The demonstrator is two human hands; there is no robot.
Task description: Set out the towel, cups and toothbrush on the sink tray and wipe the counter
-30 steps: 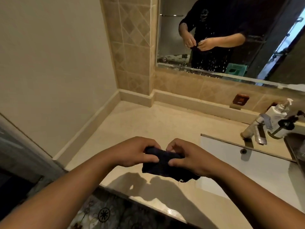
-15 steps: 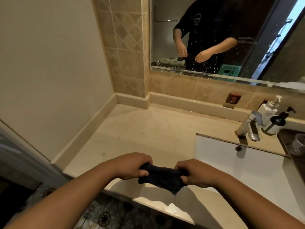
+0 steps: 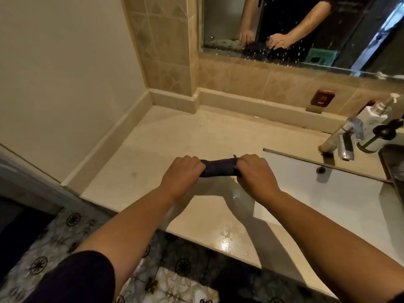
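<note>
The dark cloth (image 3: pixel 218 167) is stretched into a tight roll between my two hands, held just above the beige counter (image 3: pixel 175 136), a little left of the white basin (image 3: pixel 317 193). My left hand (image 3: pixel 182 173) is fisted around one end and my right hand (image 3: pixel 254 173) around the other, knuckles up, both clamped on the fabric with only a short dark span showing between them. I can't tell whether the roll touches the stone or hangs clear of it.

I read this as wringing or tightening the cloth before wiping. To do it well I should twist the ends in opposite directions with firm, even pressure, and shift toward the basin so any drips land there and not on the counter. Then I'd open it flat, so a broad face meets the stone instead of a hard ridge.

There is a shiny wet patch (image 3: pixel 227 241) near the front edge, so I'd start at the back corner by the tiled wall (image 3: pixel 166 51) and draw strokes toward myself, finishing over that gloss. The faucet (image 3: pixel 341 138) and pump bottles (image 3: pixel 376 119) stand at the far right, close enough that I should keep my right elbow tucked.
</note>
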